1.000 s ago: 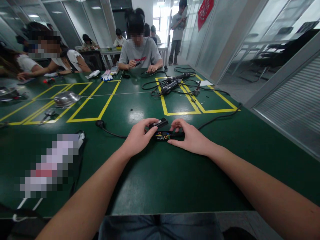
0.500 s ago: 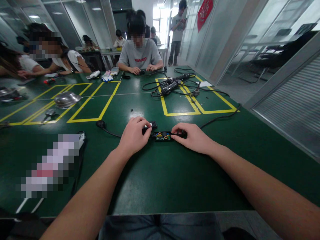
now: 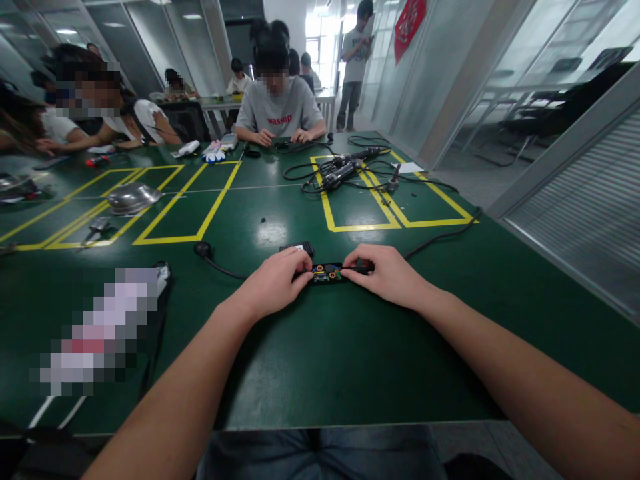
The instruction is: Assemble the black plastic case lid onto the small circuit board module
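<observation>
In front of me on the green table lies a small open black case with a circuit board point(image 3: 327, 272) inside, yellow ring-shaped parts showing. The fingers of my left hand point(image 3: 275, 283) pinch its left end. My right hand point(image 3: 385, 275) has thumb and fingers closed on the right end, where a black cable point(image 3: 440, 235) leads off. Just behind the left fingers rests a ribbed black cover point(image 3: 305, 248) with a pale label, partly hidden. Left of my left hand, a black plug point(image 3: 203, 249) lies on a cord running toward the case.
A blurred-out pale object point(image 3: 107, 320) lies at left. Farther back are a metal bowl point(image 3: 133, 198), yellow tape rectangles, and black tools with coiled cables point(image 3: 343, 173). A person in a grey shirt point(image 3: 280, 107) works opposite; other people sit at far left.
My left hand has moved slightly down and right, from beside the ribbed cover onto the case's left end. More of the cover shows. My right hand has barely moved.
</observation>
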